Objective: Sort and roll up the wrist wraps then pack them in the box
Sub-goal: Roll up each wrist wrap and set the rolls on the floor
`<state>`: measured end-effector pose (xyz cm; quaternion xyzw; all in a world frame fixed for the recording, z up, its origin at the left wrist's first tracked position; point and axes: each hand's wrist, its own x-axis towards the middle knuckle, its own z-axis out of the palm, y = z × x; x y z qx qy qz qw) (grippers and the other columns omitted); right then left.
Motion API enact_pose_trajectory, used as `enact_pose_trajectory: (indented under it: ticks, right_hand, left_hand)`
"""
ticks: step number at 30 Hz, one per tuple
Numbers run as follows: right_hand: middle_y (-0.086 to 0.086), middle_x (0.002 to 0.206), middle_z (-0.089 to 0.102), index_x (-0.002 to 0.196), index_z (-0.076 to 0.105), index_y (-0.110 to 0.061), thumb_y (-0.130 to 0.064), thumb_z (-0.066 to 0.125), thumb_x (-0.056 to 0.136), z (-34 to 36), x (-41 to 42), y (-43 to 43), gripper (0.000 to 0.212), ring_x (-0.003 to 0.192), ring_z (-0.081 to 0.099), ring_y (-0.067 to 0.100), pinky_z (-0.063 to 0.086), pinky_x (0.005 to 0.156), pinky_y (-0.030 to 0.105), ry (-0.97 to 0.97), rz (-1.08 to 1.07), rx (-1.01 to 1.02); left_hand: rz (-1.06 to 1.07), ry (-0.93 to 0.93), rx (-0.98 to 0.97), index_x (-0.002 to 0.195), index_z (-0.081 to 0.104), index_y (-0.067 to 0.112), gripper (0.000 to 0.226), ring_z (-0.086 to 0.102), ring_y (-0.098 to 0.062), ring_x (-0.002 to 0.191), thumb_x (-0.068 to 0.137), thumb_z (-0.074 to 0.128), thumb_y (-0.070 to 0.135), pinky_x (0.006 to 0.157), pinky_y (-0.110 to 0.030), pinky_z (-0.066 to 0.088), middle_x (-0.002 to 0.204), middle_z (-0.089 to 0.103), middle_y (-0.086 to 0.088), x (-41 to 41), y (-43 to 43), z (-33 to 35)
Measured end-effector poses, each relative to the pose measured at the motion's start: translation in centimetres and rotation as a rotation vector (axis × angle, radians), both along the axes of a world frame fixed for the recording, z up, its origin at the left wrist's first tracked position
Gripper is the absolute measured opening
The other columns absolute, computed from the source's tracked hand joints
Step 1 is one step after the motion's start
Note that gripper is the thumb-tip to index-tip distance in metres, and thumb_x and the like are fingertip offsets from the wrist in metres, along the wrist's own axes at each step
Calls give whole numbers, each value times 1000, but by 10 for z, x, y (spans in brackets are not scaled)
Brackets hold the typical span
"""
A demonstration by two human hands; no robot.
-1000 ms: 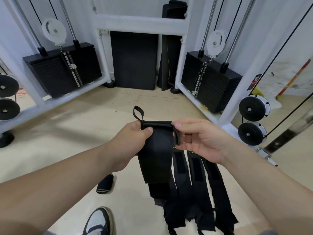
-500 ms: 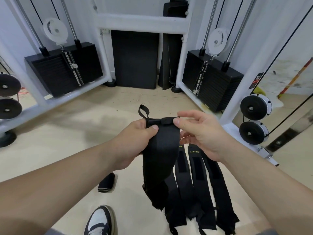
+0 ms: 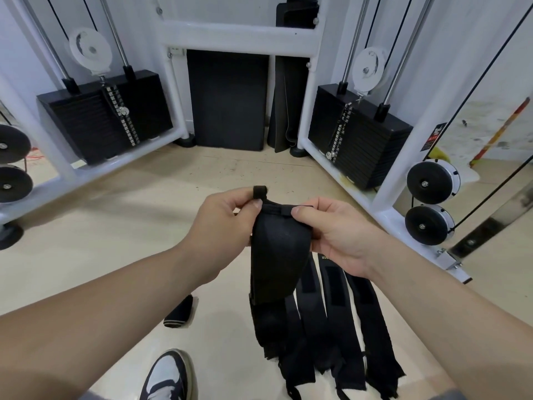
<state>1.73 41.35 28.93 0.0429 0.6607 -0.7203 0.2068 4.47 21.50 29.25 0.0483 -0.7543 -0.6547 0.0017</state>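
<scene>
Since half a second ago the top edge of the held wrist wrap (image 3: 274, 255) has bunched narrower between the hands, and its thumb loop (image 3: 259, 191), which stood up free at the left corner, is now pinched under the left fingers. The left hand (image 3: 222, 223) grasps that loop and the wrap's left corner between thumb and forefinger. The wrap is black woven fabric, matte and slightly ribbed, a broad strip bowed outward in the middle; its long axis hangs down from the hands toward the near floor (image 3: 115, 255). The right hand (image 3: 334, 232) pinches the stitched right corner with thumb on top. Below, on the smooth beige floor, more flat black wraps (image 3: 340, 321) lie side by side, long axes running near to far, with frayed near ends.
</scene>
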Motion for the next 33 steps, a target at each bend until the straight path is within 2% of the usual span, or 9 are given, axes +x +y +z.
enact_pose_trajectory:
  ticks: [2, 5, 8, 10, 14, 19, 25, 28, 33]
  right_hand:
    - [5, 78, 70, 86, 63, -14, -9, 68, 102, -1, 1, -1, 18, 69, 68, 14, 59, 72, 36, 8, -12, 1]
    - [7, 79, 70, 89, 63, -12, -11, 70, 102, -2, 2, -4, 14, 70, 69, 17, 58, 69, 36, 18, -43, -5]
    - [9, 81, 70, 91, 65, -11, -11, 67, 103, -3, 6, -8, 13, 71, 70, 19, 60, 64, 37, 12, -15, -22]
    - [10, 84, 71, 93, 65, -10, -10, 66, 104, -3, 8, -12, 11, 73, 71, 20, 63, 67, 40, 11, -9, -44]
    - [9, 85, 74, 102, 67, -9, -10, 68, 103, -1, 9, -13, 2, 70, 73, 16, 62, 64, 35, 0, -80, -69]
    - [7, 83, 74, 104, 69, -9, -10, 71, 101, 1, 9, -12, 3, 67, 73, 14, 60, 62, 33, 14, -108, -54]
    - [12, 100, 80, 108, 79, -15, -7, 71, 101, 0, 10, -14, 14, 85, 78, 23, 65, 74, 39, 85, -130, -54]
    - [12, 101, 81, 106, 81, -11, -3, 70, 99, 4, 7, -13, 15, 85, 76, 23, 64, 74, 39, 57, -143, -68]
    - [19, 112, 80, 106, 81, -8, 0, 72, 97, 4, 6, -11, 15, 103, 78, 37, 62, 95, 53, 61, -177, -42]
  left_hand:
    - [14, 74, -22, 118, 80, 27, 30, 75, -12, 97, 106, 61, 8, 81, -32, 66, 108, 79, 14, -1, -1, -1]
    - [6, 138, -81, 121, 81, 21, 26, 75, -7, 105, 103, 68, 9, 92, -32, 64, 113, 80, 12, -4, -1, -4]
    - [-37, 208, -224, 122, 81, 20, 26, 68, 9, 110, 101, 70, 10, 94, -6, 50, 113, 77, 18, -5, -2, -3]
    - [-61, 233, -305, 124, 80, 23, 27, 65, 13, 110, 102, 68, 11, 91, 0, 45, 112, 76, 21, -6, -3, -3]
    - [-130, 242, -392, 130, 77, 24, 31, 64, 9, 104, 105, 63, 12, 87, -1, 43, 107, 74, 17, -6, -4, -1]
    - [-145, 179, -292, 121, 81, 27, 24, 65, 7, 101, 106, 62, 25, 82, -1, 43, 106, 75, 13, -1, 2, 3]
    - [-89, 87, -22, 101, 85, 15, 13, 75, 0, 81, 92, 81, 7, 70, -10, 55, 87, 82, 9, -3, 1, 4]
    - [-87, 75, -3, 96, 85, 14, 11, 76, -5, 83, 90, 82, 6, 72, -13, 57, 88, 82, 4, -4, 1, 8]
    - [-166, 30, -58, 96, 85, 19, 9, 77, -9, 87, 97, 77, 16, 73, -16, 59, 92, 83, 2, -5, 1, 10]
